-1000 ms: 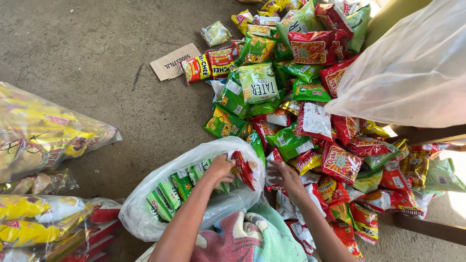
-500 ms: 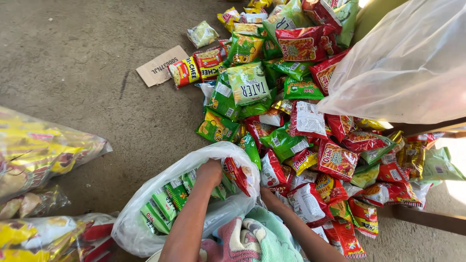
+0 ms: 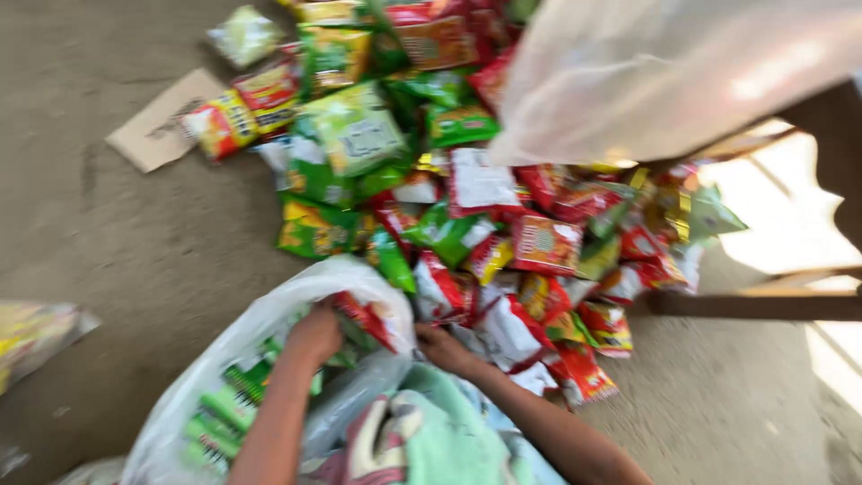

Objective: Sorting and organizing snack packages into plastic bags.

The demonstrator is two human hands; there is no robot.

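A clear plastic bag (image 3: 260,332) holding green snack packets (image 3: 224,409) lies on the floor in front of me. My left hand (image 3: 314,334) is inside its mouth, fingers closed on a red snack packet (image 3: 366,319). My right hand (image 3: 442,348) rests at the bag's right rim, beside the pile of red, green and white snack packets (image 3: 467,216) spread over the concrete floor. Whether it grips the bag is blurred.
A piece of cardboard (image 3: 162,121) lies at the pile's left. A large translucent bag (image 3: 664,72) hangs at top right over a wooden frame (image 3: 763,305). Another filled bag (image 3: 36,337) sits at the left edge. Patterned cloth (image 3: 422,440) covers my lap.
The view has swung left and down and blurred. My left hand pushed deeper into the bag's mouth with the red packet; my right hand drew back toward the bag's rim.
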